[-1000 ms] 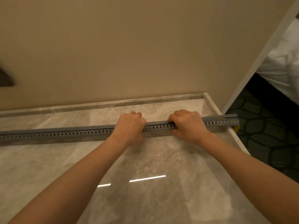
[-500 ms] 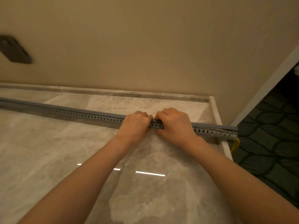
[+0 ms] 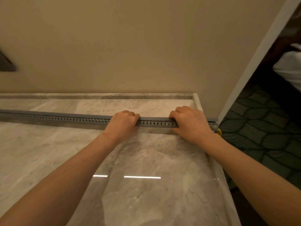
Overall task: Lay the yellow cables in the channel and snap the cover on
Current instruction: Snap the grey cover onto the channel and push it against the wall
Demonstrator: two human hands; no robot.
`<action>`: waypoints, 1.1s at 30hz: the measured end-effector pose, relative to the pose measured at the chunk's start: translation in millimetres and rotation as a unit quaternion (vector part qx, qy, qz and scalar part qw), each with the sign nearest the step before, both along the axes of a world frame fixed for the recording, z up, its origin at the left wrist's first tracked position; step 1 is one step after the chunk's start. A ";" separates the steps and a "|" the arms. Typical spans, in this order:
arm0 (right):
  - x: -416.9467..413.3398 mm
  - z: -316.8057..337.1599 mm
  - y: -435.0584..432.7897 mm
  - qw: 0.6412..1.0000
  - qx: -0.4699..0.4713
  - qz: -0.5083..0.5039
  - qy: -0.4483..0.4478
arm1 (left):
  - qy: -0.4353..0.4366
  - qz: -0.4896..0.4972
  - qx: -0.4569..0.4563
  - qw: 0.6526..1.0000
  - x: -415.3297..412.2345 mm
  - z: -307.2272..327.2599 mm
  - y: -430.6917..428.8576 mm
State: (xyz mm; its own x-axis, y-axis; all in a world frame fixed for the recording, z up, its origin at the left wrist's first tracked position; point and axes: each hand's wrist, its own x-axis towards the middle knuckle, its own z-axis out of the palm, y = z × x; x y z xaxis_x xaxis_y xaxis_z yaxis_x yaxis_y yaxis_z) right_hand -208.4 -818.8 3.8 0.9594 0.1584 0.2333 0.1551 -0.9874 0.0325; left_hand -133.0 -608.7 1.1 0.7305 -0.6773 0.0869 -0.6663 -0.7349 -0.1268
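A long grey slotted channel (image 3: 65, 119) lies across the marble top, with its grey cover (image 3: 78, 114) sitting along its upper edge. My left hand (image 3: 123, 123) grips the channel and cover near the middle, fingers curled over the top. My right hand (image 3: 190, 123) grips them near the right end, fingers curled over the cover. A short loop of yellow cable (image 3: 219, 131) sticks out past the channel's right end, at the table's edge. The cables inside the channel are hidden.
The marble table (image 3: 146, 160) has a raised rim on the right (image 3: 197, 101) and a beige wall (image 3: 130, 46) close behind. To the right lie a white door frame (image 3: 254, 62), dark patterned carpet (image 3: 260, 128) and white bedding (image 3: 291, 66).
My right hand has slid to the right along the cover, away from my left hand. My left hand stays near the middle. The camera view has shifted.
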 end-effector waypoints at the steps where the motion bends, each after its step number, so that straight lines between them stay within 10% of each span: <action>1: -1.3 0.8 0.3 1.000 -0.011 -0.001 0.001 | -0.001 -0.002 0.003 1.000 0.0 0.2 0.9; 33: -11.5 3.6 -4.2 0.997 -0.027 0.063 -0.045 | -0.086 -0.091 0.000 0.992 -24.0 -10.0 -56.4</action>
